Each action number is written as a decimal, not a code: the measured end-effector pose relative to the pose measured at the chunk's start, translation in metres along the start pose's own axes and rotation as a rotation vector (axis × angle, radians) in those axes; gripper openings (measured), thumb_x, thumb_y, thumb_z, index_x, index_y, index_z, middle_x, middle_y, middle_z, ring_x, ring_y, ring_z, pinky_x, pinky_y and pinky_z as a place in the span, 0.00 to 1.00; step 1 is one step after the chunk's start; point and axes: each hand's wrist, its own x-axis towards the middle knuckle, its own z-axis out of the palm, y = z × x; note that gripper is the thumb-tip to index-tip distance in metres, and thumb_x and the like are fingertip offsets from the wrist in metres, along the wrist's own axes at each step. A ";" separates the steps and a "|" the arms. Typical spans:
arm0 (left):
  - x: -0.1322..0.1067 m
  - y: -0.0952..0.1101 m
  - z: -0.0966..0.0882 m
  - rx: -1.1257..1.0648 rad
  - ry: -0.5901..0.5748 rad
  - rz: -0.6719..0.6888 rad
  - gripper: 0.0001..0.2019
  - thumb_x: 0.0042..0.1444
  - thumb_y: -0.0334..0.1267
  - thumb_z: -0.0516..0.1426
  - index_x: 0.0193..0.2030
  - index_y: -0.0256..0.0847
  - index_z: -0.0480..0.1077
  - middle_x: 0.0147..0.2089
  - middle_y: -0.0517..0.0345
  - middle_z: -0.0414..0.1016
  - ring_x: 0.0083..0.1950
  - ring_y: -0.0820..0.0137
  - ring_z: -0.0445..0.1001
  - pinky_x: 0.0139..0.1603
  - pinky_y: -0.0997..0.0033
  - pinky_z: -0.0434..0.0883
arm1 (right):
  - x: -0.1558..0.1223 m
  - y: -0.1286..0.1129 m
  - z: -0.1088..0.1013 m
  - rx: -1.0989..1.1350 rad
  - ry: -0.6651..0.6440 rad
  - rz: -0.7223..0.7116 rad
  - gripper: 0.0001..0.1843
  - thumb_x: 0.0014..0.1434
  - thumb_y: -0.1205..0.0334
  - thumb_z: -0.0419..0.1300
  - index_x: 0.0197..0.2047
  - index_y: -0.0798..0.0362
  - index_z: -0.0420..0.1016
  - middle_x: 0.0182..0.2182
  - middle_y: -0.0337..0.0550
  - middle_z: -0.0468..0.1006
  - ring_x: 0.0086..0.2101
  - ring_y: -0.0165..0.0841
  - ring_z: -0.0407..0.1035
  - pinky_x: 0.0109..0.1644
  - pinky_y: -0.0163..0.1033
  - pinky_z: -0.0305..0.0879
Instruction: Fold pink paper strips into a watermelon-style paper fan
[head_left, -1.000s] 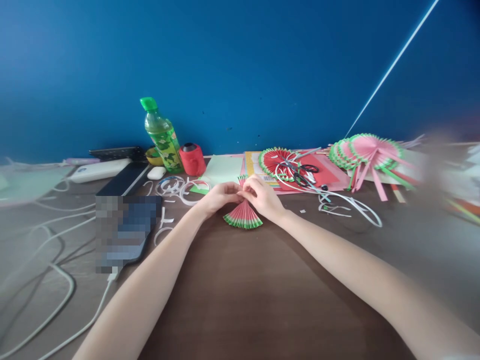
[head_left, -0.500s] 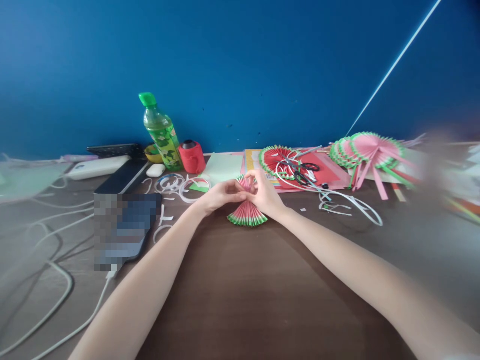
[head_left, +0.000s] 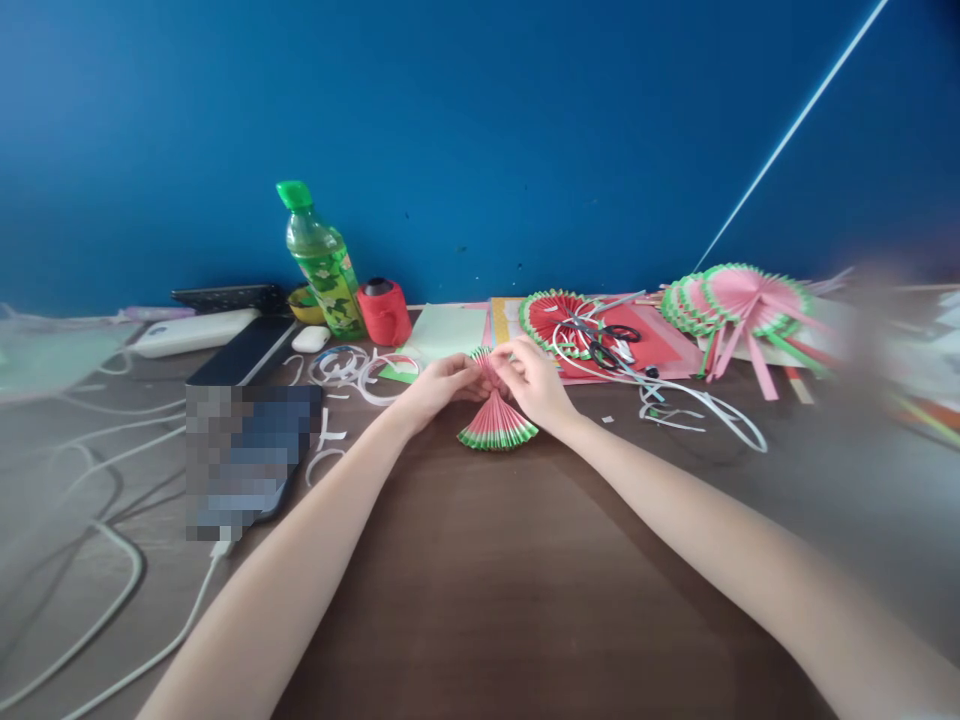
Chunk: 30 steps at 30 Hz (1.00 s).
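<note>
A pleated paper fan (head_left: 498, 422), pink with a green and white zigzag edge, is between my hands in the middle of the table. Its near half spreads toward me, while the far half shows only in part behind my fingers. My left hand (head_left: 442, 388) is closed on the fan's left side near its narrow middle. From the right, my right hand (head_left: 534, 382) pinches the pleats at the upper middle, thumb and fingers together. Fingertips of both hands partly cover the fan's centre.
Behind lie red paper sheets (head_left: 664, 340), black-handled scissors (head_left: 619, 335) and a red-and-green pleated rosette (head_left: 531, 320). Finished pink paper fans (head_left: 750, 300) stand back right. To the left are a green bottle (head_left: 326, 270), a red container (head_left: 384, 315), a phone (head_left: 281, 440) and white cables (head_left: 124, 550).
My right hand's fingers have shifted and curled lower over the fan's middle. The fan's near half has moved very slightly right; my left hand stays nearly in place.
</note>
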 end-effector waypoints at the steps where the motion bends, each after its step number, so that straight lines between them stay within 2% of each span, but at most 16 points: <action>1: 0.000 0.000 0.000 -0.004 -0.004 -0.001 0.12 0.48 0.40 0.62 0.28 0.34 0.65 0.28 0.56 0.75 0.31 0.74 0.74 0.38 0.72 0.70 | 0.001 0.000 -0.002 0.027 0.010 0.026 0.10 0.61 0.54 0.49 0.36 0.51 0.65 0.36 0.43 0.64 0.29 0.29 0.65 0.31 0.36 0.65; 4: 0.002 0.000 -0.002 -0.010 -0.010 -0.002 0.11 0.48 0.39 0.62 0.28 0.34 0.65 0.28 0.56 0.75 0.30 0.74 0.74 0.38 0.72 0.70 | 0.003 0.001 -0.005 0.067 -0.025 0.098 0.11 0.61 0.58 0.48 0.35 0.53 0.68 0.36 0.43 0.64 0.24 0.26 0.63 0.27 0.36 0.64; 9: 0.003 -0.003 -0.003 -0.011 -0.019 0.006 0.11 0.48 0.39 0.61 0.28 0.34 0.65 0.29 0.56 0.75 0.31 0.74 0.74 0.38 0.71 0.69 | 0.005 0.006 -0.004 -0.041 -0.068 0.049 0.06 0.56 0.65 0.54 0.31 0.54 0.72 0.31 0.42 0.66 0.32 0.32 0.65 0.36 0.39 0.65; 13: 0.003 -0.003 -0.003 -0.015 -0.020 0.002 0.10 0.49 0.38 0.61 0.28 0.34 0.65 0.29 0.56 0.75 0.31 0.74 0.73 0.40 0.70 0.69 | 0.004 0.008 -0.003 -0.016 -0.083 0.054 0.03 0.54 0.65 0.57 0.29 0.53 0.70 0.31 0.41 0.65 0.31 0.31 0.64 0.35 0.39 0.65; 24: 0.003 -0.001 -0.002 -0.008 0.010 -0.019 0.09 0.51 0.36 0.60 0.28 0.33 0.65 0.29 0.55 0.75 0.30 0.75 0.74 0.39 0.71 0.69 | 0.003 0.007 -0.004 -0.014 -0.083 0.077 0.08 0.58 0.61 0.52 0.28 0.52 0.61 0.29 0.41 0.62 0.31 0.32 0.63 0.34 0.39 0.63; 30: 0.003 0.000 -0.002 -0.008 -0.001 -0.018 0.08 0.51 0.35 0.59 0.29 0.33 0.66 0.28 0.56 0.74 0.30 0.75 0.74 0.40 0.70 0.70 | 0.003 0.003 -0.005 0.012 -0.065 0.055 0.05 0.58 0.63 0.52 0.34 0.53 0.68 0.34 0.42 0.63 0.32 0.31 0.64 0.34 0.38 0.62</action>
